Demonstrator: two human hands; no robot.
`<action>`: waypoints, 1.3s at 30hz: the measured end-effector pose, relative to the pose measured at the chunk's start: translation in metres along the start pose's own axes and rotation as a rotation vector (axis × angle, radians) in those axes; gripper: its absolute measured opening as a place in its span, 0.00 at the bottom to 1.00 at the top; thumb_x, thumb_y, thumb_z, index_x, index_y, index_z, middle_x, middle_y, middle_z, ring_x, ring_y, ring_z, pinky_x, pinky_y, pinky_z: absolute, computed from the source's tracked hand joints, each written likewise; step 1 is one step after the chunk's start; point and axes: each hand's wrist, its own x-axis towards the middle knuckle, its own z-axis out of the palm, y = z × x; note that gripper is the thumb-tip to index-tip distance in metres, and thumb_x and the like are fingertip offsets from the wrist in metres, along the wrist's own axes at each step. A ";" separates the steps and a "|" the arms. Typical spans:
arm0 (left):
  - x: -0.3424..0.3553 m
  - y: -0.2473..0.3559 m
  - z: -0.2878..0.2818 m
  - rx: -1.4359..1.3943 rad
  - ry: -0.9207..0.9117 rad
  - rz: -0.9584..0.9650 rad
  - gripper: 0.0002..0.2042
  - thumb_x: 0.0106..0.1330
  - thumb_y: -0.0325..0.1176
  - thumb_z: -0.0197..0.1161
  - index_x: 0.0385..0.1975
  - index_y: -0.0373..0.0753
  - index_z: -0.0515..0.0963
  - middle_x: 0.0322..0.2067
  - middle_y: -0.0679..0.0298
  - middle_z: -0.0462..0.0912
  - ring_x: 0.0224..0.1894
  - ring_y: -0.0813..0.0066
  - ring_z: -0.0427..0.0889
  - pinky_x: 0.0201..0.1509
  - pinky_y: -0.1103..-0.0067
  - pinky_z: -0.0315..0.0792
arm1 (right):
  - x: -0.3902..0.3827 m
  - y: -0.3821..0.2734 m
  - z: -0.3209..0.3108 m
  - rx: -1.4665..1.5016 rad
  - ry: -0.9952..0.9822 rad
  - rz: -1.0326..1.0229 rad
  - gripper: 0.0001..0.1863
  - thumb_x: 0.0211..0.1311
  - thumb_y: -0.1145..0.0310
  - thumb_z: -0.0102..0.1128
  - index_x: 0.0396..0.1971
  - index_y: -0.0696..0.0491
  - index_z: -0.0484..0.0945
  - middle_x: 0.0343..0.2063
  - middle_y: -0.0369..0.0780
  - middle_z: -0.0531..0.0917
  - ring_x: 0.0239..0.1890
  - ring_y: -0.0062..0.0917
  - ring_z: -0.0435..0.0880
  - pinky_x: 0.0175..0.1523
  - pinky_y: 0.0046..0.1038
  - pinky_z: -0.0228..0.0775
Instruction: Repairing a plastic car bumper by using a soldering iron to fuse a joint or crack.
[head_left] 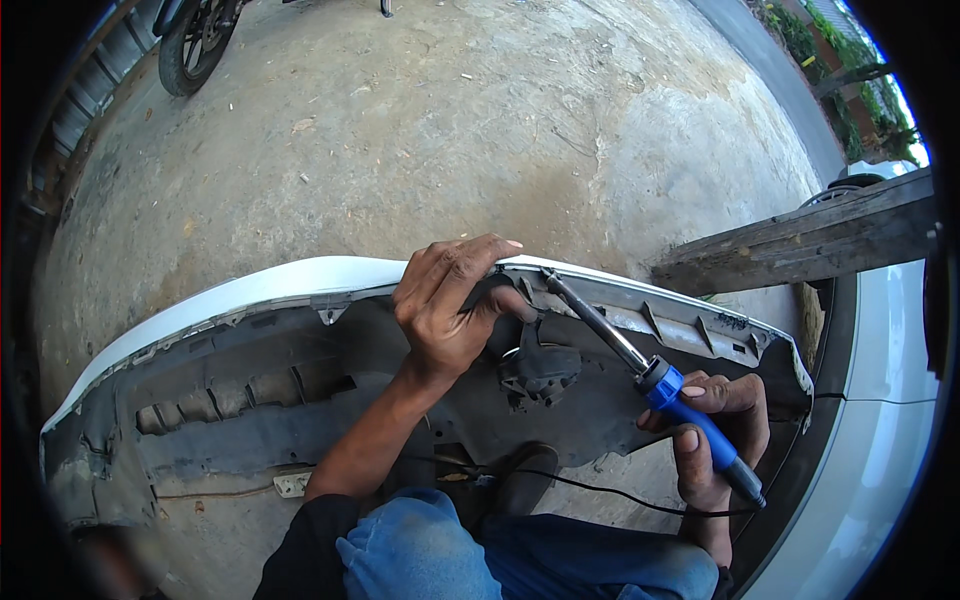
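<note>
A car bumper, white outside and dark within, lies across in front of me with its inner side facing up. My left hand grips its upper edge near the middle, fingers over the white rim and thumb inside. In my right hand is a soldering iron with a blue handle and a long metal shaft. Its tip meets the bumper's inner edge just right of my left hand; whether it touches cannot be told. Below the shaft, a dark round lamp-like part sits in the bumper.
The iron's black cord runs left past my legs toward a pale socket block. At right, a wooden beam stands beside a white car body. A motorcycle wheel rests on the concrete floor at the far left.
</note>
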 end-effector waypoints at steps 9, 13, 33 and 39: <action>0.001 0.000 -0.001 -0.004 0.001 -0.002 0.22 0.55 0.45 0.71 0.43 0.34 0.83 0.34 0.60 0.88 0.37 0.64 0.86 0.41 0.74 0.76 | 0.000 0.000 -0.002 0.020 -0.002 0.033 0.17 0.61 0.66 0.68 0.39 0.60 0.71 0.27 0.48 0.82 0.31 0.29 0.87 0.39 0.30 0.80; 0.000 0.000 -0.001 -0.009 0.001 0.006 0.22 0.55 0.46 0.71 0.43 0.34 0.83 0.34 0.60 0.87 0.36 0.64 0.85 0.41 0.74 0.76 | -0.001 0.003 -0.004 0.060 0.006 0.025 0.17 0.61 0.66 0.68 0.40 0.60 0.71 0.27 0.48 0.81 0.31 0.29 0.86 0.40 0.30 0.80; 0.000 0.008 -0.001 -0.004 -0.022 -0.115 0.20 0.51 0.42 0.75 0.40 0.37 0.84 0.35 0.62 0.88 0.40 0.64 0.86 0.44 0.72 0.75 | 0.002 0.012 -0.012 0.046 -0.095 0.023 0.20 0.61 0.63 0.71 0.40 0.59 0.70 0.30 0.47 0.82 0.31 0.32 0.87 0.36 0.31 0.81; -0.002 0.005 -0.003 0.011 -0.034 -0.097 0.27 0.67 0.56 0.61 0.41 0.32 0.82 0.36 0.57 0.86 0.41 0.62 0.86 0.46 0.72 0.78 | 0.003 0.009 -0.015 -0.052 -0.135 -0.005 0.18 0.62 0.65 0.70 0.40 0.61 0.72 0.33 0.47 0.82 0.34 0.34 0.89 0.39 0.32 0.84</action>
